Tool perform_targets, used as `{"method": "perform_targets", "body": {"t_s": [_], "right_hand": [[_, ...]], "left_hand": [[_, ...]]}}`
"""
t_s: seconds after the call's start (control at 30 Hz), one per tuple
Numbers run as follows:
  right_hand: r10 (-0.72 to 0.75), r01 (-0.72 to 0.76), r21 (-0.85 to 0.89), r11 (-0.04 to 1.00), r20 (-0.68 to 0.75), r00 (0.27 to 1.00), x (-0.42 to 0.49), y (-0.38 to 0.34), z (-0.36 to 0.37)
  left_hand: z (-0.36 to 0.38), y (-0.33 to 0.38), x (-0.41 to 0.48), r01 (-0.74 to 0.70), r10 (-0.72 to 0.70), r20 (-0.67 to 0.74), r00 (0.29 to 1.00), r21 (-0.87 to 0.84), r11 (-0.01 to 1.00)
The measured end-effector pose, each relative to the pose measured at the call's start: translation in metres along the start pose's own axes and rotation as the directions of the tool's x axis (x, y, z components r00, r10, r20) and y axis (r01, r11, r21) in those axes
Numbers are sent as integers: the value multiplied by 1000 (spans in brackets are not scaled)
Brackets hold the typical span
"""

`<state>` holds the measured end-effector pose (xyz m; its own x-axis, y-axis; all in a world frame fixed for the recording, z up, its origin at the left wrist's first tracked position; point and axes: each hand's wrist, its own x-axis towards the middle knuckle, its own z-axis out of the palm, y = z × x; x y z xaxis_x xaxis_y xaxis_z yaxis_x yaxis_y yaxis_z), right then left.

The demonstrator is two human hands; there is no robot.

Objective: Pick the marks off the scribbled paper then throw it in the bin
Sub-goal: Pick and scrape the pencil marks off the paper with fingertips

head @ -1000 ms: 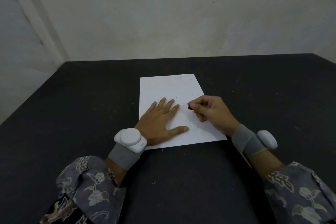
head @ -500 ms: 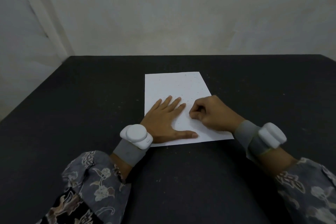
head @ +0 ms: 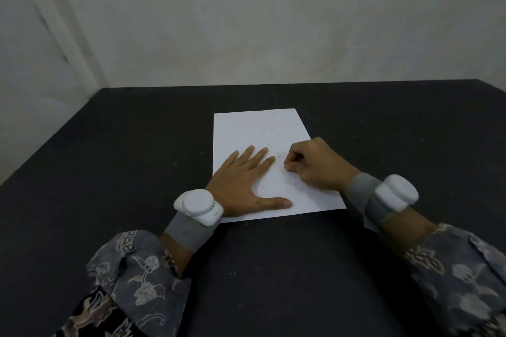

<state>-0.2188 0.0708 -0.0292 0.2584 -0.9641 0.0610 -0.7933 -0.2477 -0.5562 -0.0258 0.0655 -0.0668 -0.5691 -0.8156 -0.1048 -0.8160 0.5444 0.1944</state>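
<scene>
A white sheet of paper lies on the black table, sprinkled with several tiny dark specks. My left hand lies flat on the sheet's near left part, fingers straight and thumb spread, holding it down. My right hand rests on the sheet's right side with its fingers curled under. Its fingertips press down on the paper, pinching a small dark object that the fingers now hide. No bin is in view.
The table's black surface reaches a pale wall at the back and drops off at its left edge. Both wrists carry white sensor pucks on grey bands. Small crumbs are scattered on the table around the sheet.
My right hand has come down from a raised pinch, with the dark object showing, to a curled fist pressing on the paper. The left hand has stayed flat. The view shifted slightly left.
</scene>
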Motion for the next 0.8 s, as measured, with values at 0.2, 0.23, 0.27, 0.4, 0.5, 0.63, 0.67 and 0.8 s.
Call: {"method": "perform_targets", "body": {"t_s": [0.2, 0.23, 0.27, 0.4, 0.5, 0.63, 0.67, 0.8], "right_hand": [[-27, 27, 0, 1000, 107, 994, -6, -8, 3], [-37, 39, -11, 999, 138, 990, -8, -9, 2], [-31, 34, -18, 999, 134, 990, -7, -8, 0], [38, -37, -21, 999, 33, 999, 2, -2, -8], [-18, 26, -60, 998, 145, 989, -7, -10, -3], [-11, 29, -124, 992, 140, 990, -6, -5, -9], [9, 4, -133, 991, 98, 995, -1, -2, -11], [4, 7, -107, 994, 103, 995, -3, -3, -12]], "left_hand": [[2, 0, -1, 1, -1, -8, 1000, -2, 1000], [2, 0, -1, 0, 0, -9, 1000, -4, 1000], [1, -1, 0, 1, -1, -5, 1000, -3, 1000], [0, 0, 1, 13, -14, 7, 1000, 12, 1000], [0, 0, 0, 8, -8, -3, 1000, -7, 1000], [0, 0, 0, 5, -5, -5, 1000, -3, 1000], [0, -1, 0, 10, -10, -5, 1000, -1, 1000], [0, 0, 0, 7, -7, -8, 1000, -5, 1000]]}}
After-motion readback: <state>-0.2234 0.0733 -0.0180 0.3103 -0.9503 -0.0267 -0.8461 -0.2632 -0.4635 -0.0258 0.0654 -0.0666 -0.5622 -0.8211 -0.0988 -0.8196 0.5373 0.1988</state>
